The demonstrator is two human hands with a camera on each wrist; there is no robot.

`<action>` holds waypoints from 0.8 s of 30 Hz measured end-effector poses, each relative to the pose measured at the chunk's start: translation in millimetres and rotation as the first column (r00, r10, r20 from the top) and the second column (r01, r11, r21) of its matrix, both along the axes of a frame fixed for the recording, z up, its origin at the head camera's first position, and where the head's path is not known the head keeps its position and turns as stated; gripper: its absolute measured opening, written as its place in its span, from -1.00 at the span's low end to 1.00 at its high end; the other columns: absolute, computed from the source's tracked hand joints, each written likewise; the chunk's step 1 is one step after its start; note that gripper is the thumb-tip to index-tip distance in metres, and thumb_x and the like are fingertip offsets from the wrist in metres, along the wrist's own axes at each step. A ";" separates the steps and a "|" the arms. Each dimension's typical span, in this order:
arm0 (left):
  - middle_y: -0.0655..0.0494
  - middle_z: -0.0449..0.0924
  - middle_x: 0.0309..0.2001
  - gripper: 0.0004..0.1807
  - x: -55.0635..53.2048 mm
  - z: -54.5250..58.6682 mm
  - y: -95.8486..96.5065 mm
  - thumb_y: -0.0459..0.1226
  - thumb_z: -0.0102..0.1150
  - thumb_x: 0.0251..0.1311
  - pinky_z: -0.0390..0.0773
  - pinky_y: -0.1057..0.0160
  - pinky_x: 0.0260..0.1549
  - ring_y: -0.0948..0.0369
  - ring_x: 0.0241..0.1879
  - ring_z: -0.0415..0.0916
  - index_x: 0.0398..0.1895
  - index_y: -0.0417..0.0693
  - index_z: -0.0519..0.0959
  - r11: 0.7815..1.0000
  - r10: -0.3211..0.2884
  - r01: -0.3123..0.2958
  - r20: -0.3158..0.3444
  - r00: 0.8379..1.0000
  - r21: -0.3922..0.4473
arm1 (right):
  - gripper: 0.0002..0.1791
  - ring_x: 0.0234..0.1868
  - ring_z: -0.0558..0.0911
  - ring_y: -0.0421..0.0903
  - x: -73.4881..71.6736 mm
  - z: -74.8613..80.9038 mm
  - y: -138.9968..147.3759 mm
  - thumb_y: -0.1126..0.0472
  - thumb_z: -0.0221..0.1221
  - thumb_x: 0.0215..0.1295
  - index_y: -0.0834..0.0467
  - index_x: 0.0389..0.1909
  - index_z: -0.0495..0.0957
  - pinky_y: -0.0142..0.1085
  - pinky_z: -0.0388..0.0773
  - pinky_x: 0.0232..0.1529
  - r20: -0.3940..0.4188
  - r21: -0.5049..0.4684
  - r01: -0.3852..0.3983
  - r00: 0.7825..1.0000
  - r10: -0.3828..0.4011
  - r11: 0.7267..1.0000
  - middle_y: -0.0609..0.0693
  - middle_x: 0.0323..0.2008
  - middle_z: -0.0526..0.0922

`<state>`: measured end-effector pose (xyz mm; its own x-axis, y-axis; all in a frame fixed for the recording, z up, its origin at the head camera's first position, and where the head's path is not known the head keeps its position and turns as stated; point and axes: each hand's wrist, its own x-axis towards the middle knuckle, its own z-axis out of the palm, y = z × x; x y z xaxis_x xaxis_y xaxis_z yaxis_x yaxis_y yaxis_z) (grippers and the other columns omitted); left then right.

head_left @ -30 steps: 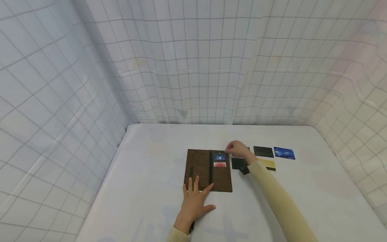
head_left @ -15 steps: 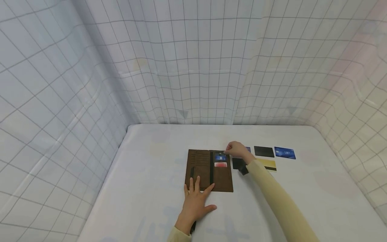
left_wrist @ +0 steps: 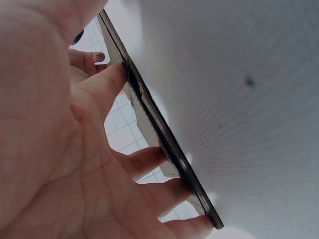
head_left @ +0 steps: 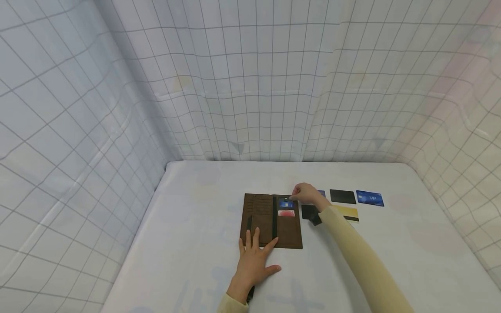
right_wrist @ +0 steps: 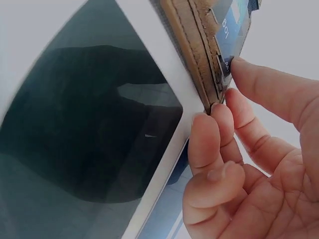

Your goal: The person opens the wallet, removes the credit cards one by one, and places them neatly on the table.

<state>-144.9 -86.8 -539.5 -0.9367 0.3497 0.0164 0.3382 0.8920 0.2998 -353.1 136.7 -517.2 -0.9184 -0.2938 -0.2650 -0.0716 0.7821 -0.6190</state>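
A brown wallet [head_left: 289,230] lies spread flat on the white table. My left hand [head_left: 252,265] rests with fingers spread on its near edge, fingertips on the leather in the left wrist view. At the wallet's top right corner, my right hand [head_left: 307,194] has curled fingers at the edge, and its thumb presses a blue bank card [right_wrist: 227,30] tucked in a slot. The pinch takes in the wallet's corner [right_wrist: 199,64]. Below the blue card, a white card with a red design [head_left: 286,213] sits in a lower slot.
Right of the wallet lie a black card [head_left: 342,196], a blue VIP card [head_left: 369,198] and a yellow card [head_left: 346,212]. Another dark card [right_wrist: 84,124] and a blue one [head_left: 322,192] are partly under the right wrist. White grid-patterned cloth [head_left: 250,87] encloses the table.
Both hands and the wallet keep nearly the same places. The whole view has shifted very slightly.
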 end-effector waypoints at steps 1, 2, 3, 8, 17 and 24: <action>-0.34 0.00 0.39 -0.18 -0.2 -0.2 -0.2 0.23 0.24 -0.02 -0.01 -0.42 0.11 -0.39 0.32 -0.12 0.37 0.30 0.31 1.000 0.000 0.000 0.000 1.000 -0.002 | -0.80 -0.45 0.45 -0.11 0.0 0.4 -0.5 0.16 0.26 0.23 0.19 -0.42 0.50 -0.30 0.41 -0.43 0.000 -0.004 -0.002 1.000 0.002 1.000 -0.01 -0.49 0.50; -0.34 0.00 0.39 -0.18 -0.4 -0.4 -0.4 0.24 0.24 -0.02 -0.01 -0.42 0.11 -0.39 0.32 -0.12 0.37 0.29 0.31 1.000 -0.002 0.002 0.001 1.000 -0.002 | -0.81 -0.45 0.46 -0.11 0.0 0.9 -0.9 0.16 0.26 0.23 0.20 -0.42 0.50 -0.29 0.41 -0.42 0.000 -0.007 -0.004 1.000 0.004 1.000 -0.01 -0.49 0.50; -0.34 0.00 0.39 -0.18 -0.4 -0.5 -0.5 0.24 0.24 -0.02 -0.01 -0.42 0.10 -0.39 0.32 -0.12 0.37 0.29 0.31 1.000 -0.003 0.003 0.001 1.000 -0.001 | -0.81 -0.44 0.45 -0.11 0.3 1.3 -1.5 0.16 0.26 0.23 0.20 -0.41 0.51 -0.29 0.41 -0.42 0.001 -0.007 -0.003 1.000 0.003 1.000 -0.01 -0.48 0.50; -0.34 0.00 0.39 -0.18 -0.5 0.1 -1.2 0.24 0.24 -0.02 -0.01 -0.42 0.11 -0.39 0.32 -0.12 0.37 0.30 0.31 1.000 0.000 0.000 0.009 1.000 -0.008 | -0.81 -0.44 0.46 -0.11 1.8 2.8 -3.7 0.16 0.24 0.25 0.21 -0.42 0.54 -0.29 0.42 -0.41 0.003 0.006 0.002 1.000 -0.002 1.000 -0.01 -0.48 0.52; -0.33 0.00 0.39 -0.18 -1.1 0.9 -1.4 0.24 0.24 -0.01 -0.02 -0.42 0.11 -0.39 0.32 -0.11 0.37 0.31 0.30 1.000 0.002 -0.002 0.014 1.000 -0.010 | -0.79 -0.45 0.47 -0.11 1.7 7.8 -8.2 0.16 0.21 0.28 0.24 -0.42 0.56 -0.28 0.42 -0.41 -0.027 0.091 -0.019 0.999 0.022 0.996 -0.01 -0.48 0.54; -0.32 0.02 0.38 -0.18 -0.8 0.3 -1.6 0.24 0.25 -0.03 0.00 -0.42 0.10 -0.39 0.32 -0.10 0.36 0.31 0.32 1.000 0.006 -0.006 0.010 1.000 -0.007 | -0.80 -0.46 0.42 -0.13 -1.4 8.5 -9.2 0.17 0.18 0.29 0.26 -0.40 0.56 -0.29 0.37 -0.42 -0.017 0.114 -0.066 0.998 0.068 0.991 -0.02 -0.48 0.52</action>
<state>-145.7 -88.4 -539.1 -0.9388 0.3445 0.0043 0.3302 0.8961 0.2967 -354.5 127.4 -508.7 -0.9031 -0.3242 -0.2815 -0.1382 0.8401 -0.5245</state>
